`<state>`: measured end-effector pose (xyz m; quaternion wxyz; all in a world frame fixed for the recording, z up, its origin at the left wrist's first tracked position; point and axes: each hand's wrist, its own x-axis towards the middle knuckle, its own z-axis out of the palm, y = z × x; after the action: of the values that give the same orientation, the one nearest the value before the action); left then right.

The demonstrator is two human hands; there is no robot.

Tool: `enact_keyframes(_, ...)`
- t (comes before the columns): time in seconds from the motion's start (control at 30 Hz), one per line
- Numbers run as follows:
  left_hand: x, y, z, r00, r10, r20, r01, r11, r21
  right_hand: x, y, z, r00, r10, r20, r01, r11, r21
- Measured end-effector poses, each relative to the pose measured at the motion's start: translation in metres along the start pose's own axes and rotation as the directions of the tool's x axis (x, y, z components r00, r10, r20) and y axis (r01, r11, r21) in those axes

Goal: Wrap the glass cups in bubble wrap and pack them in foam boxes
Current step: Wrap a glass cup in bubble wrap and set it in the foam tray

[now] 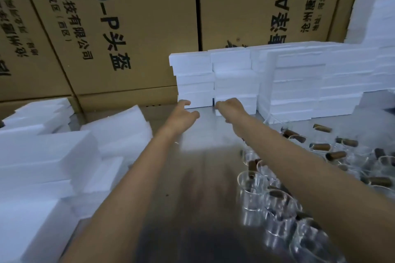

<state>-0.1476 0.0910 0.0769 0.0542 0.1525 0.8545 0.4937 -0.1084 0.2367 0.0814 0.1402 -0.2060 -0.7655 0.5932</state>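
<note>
At the far side of the table: both bare arms reach forward to the foot of the white foam stacks.
Left hand [181, 113]: fingers are loosely curved and spread; the fingertips are at the bottom foam box [197, 99] of the left stack. It holds nothing that I can see.
Right hand [229, 107]: fingers bend downward at the lowest box of the next stack [236, 85]. The picture is blurred here, so I cannot tell if it grips the box.
Foam boxes: many white boxes stand in stacks along the back, and they rise higher toward the right [320, 83].
Glass cups [275, 203]: clear cups with brown handles stand and lie in a group on the right of the table, under and beside the right forearm.
Foam sheets [42, 156]: white piles lie on the left side.
Table [192, 177]: grey shiny surface between the arms.
Cardboard cartons [128, 17]: big brown cartons with black printed characters stand behind everything.
</note>
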Motion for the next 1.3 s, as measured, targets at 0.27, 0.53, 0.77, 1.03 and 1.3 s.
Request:
enact_keyframes(0.27, 0.106, 0.01, 0.075, 0.998, -0.009, 0.057, 0.014, 0.996, -0.092, 0.107, 0.012, -0.081, 0.987, 0.025, -0.161, -0.021, 1.0, 0.023)
enact_keyframes(0.53, 0.173, 0.018, 0.108, 0.998, 0.044, 0.033, -0.038, 0.983, -0.179, 0.17, 0.034, -0.097, 0.974, -0.018, -0.227, 0.013, 1.0, -0.023)
enact_keyframes(0.77, 0.188, 0.017, 0.127, 0.996, 0.011, 0.085, 0.017, 0.947, -0.32, 0.197, 0.045, -0.089, 0.981, 0.053, -0.188, -0.056, 0.998, -0.008)
enact_keyframes(1.03, 0.19, 0.022, 0.123, 0.996, 0.008, 0.094, 0.02, 0.957, -0.289, 0.2, 0.045, -0.088, 0.99, 0.133, -0.056, -0.138, 0.984, -0.11)
enact_keyframes(1.3, 0.174, 0.005, 0.113, 0.998, -0.051, 0.046, 0.061, 0.966, -0.253, 0.193, 0.043, -0.083, 0.995, 0.088, 0.046, -0.069, 0.945, -0.319)
